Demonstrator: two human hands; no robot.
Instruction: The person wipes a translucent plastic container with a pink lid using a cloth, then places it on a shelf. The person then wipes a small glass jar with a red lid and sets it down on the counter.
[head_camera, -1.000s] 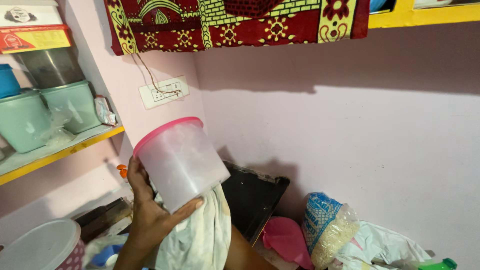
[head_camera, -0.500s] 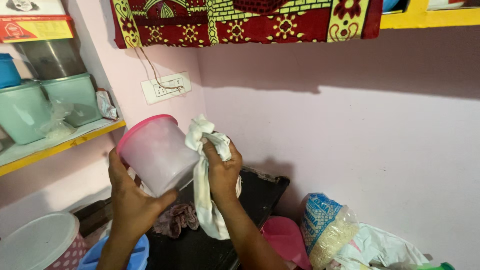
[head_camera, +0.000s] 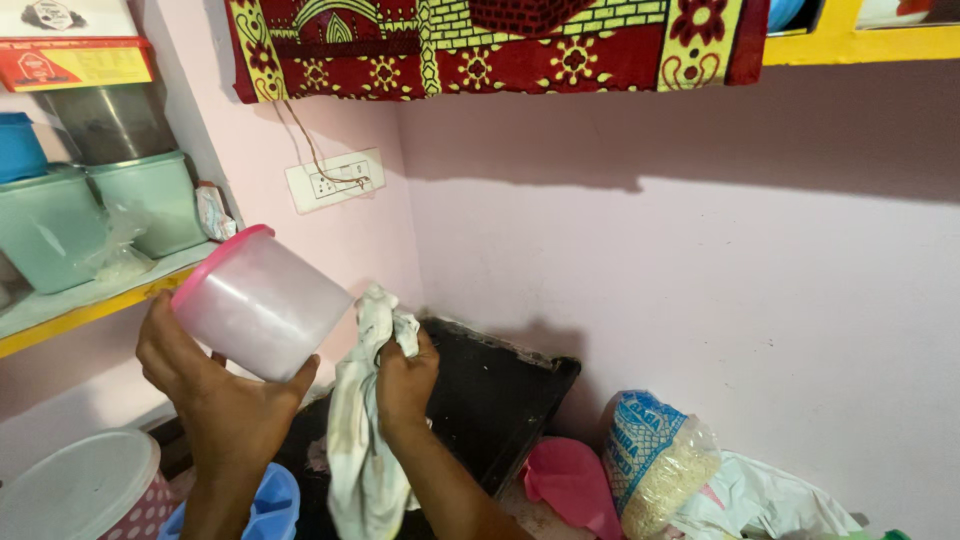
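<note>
My left hand grips a translucent round plastic container with a pink rim, held up and tilted with its mouth toward the upper left. My right hand is closed on a crumpled white cloth, which hangs down below the fist. The cloth sits just right of the container's base and does not seem to touch it.
A black tray leans in the corner. A pink lid and a clear bag of grains lie at lower right. A white-lidded tub and blue container sit at lower left. Green tubs fill the left shelf.
The container has tilted further onto its side. My right hand with the cloth has dropped lower and drawn away from the container's side.
</note>
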